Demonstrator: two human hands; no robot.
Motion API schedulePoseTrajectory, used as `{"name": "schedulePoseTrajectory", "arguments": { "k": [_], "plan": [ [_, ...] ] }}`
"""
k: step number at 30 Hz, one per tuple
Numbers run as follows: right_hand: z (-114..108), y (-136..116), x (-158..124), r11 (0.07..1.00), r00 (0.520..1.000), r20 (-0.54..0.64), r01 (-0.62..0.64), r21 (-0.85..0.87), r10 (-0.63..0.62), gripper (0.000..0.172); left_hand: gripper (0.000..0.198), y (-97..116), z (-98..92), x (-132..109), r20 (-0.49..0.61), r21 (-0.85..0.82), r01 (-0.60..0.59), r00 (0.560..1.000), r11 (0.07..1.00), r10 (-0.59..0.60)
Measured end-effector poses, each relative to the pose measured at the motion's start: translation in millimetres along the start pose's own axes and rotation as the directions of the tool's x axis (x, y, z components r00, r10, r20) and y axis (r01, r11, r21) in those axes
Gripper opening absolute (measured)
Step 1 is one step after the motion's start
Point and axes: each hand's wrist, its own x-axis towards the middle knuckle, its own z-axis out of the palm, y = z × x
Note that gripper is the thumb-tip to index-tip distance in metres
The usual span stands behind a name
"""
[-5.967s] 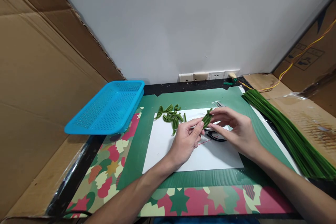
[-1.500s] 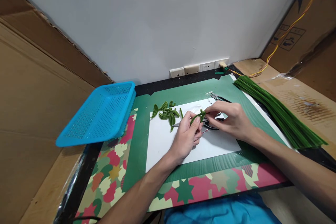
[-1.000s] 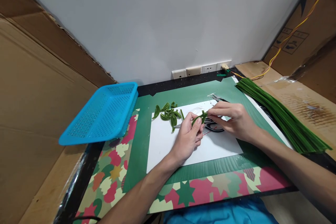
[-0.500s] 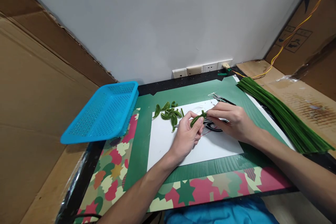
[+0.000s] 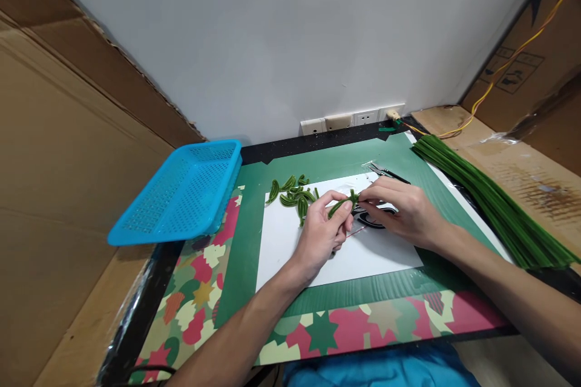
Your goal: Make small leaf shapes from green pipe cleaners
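Note:
My left hand (image 5: 323, 231) is closed, with thumb and fingers pinching a bent green pipe-cleaner piece (image 5: 338, 208) over the white sheet (image 5: 290, 260). At the right end of that piece, the thumb and fingertips of my right hand (image 5: 399, 204) are pressed together on its tip; the exact grip is partly hidden. Black-handled scissors (image 5: 377, 219) lie on the sheet below my hands, partly covered by them. To the left rest several leaf-shaped green pipe-cleaner pieces (image 5: 302, 208), curled and striped.
A blue perforated basket (image 5: 175, 236) stands at the left. Long green pipe cleaners (image 5: 490, 202) lie bundled at the right. Black snips (image 5: 390, 175) lie behind my right hand. Wall sockets (image 5: 339, 123) with a plugged-in yellow cable (image 5: 481, 97) are at the back, cardboard (image 5: 82, 127) at both sides.
The whole view has shifted very slightly. Both hands stay at the same pipe-cleaner piece, with only small finger movement at its right end.

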Motion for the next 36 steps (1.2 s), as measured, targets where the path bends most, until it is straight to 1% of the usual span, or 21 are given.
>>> {"name": "schedulePoseTrajectory", "arguments": {
  "k": [5, 12, 15, 16, 19, 21, 24, 27, 30, 33, 36],
  "plan": [
    [1, -2, 1, 1.000, 1.000, -0.001, -0.007, 0.019, 0.007, 0.009, 0.031, 2, 0.1, -1, -0.007, 0.016, 0.014, 1.000, 1.000, -0.014],
    [3, -3, 3, 0.998, 0.999, 0.002, -0.032, 0.058, 0.032, 0.010, 0.031, 3, -0.9, 0, -0.014, 0.020, -0.032, 0.999, 0.999, 0.032],
    [4, -2, 2, 0.996, 0.999, -0.003, -0.047, 0.071, 0.047, 0.006, 0.029, 3, -0.8, 0, -0.012, -0.002, -0.033, 0.999, 0.999, 0.033],
    [4, -2, 2, 0.996, 0.999, -0.013, -0.052, 0.073, 0.053, 0.009, 0.028, 3, -0.6, 0, -0.013, -0.015, -0.032, 0.999, 0.999, 0.032],
    [4, -1, 1, 0.997, 0.999, -0.028, -0.040, 0.060, 0.042, 0.030, 0.028, 2, -0.1, 0, -0.011, -0.047, -0.024, 1.000, 0.999, 0.023],
    [3, -1, 1, 0.999, 1.000, -0.011, -0.006, 0.032, 0.006, 0.035, 0.029, 2, -0.1, 0, -0.002, -0.045, -0.024, 1.000, 0.999, 0.024],
    [0, 0, 1, 0.999, 0.999, 0.007, 0.033, -0.021, -0.033, 0.030, 0.029, 1, -0.7, 0, 0.008, 0.001, -0.044, 0.999, 0.999, 0.044],
    [-3, 2, 1, 0.998, 1.000, 0.018, 0.027, -0.056, -0.026, 0.025, 0.029, 1, -1.6, 0, 0.013, 0.043, -0.048, 0.999, 0.998, 0.047],
    [-5, 4, 1, 0.998, 0.998, 0.054, 0.021, -0.063, -0.017, 0.021, 0.029, 2, -1.8, 0, 0.010, 0.053, -0.030, 1.000, 0.998, 0.029],
    [-6, 4, 1, 0.999, 0.996, 0.088, 0.013, -0.037, -0.010, 0.021, 0.029, 4, -1.0, 0, 0.012, 0.043, -0.020, 1.000, 0.999, 0.019],
    [-7, 3, 2, 0.999, 0.994, 0.112, -0.001, 0.034, -0.003, 0.020, 0.029, 6, 0.0, 0, 0.028, 0.015, 0.007, 1.000, 1.000, -0.007]
  ]
}}
